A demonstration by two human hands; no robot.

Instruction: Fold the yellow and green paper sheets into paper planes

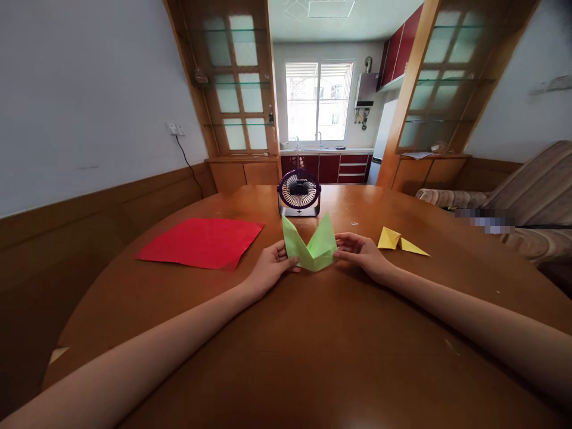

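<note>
A light green sheet of folded paper (308, 253) stands up from the table in front of me, bent into a V with two pointed upper corners. My left hand (271, 267) pinches its left lower edge, thumb in front and fingers curled behind. At the right edge, my right hand (360, 255) grips the paper between thumb and fingers. The fingertips behind the paper are partly hidden. To the right of my right hand lies a yellow folded paper piece (391, 238) with a long pointed end.
On the brown table (286, 357), a red paper sheet (201, 243) lies flat to the left. A small purple desk fan (299, 190) stands behind the green paper. A striped sofa (531, 190) is at the right, and wooden cabinets (243, 173) stand beyond the table.
</note>
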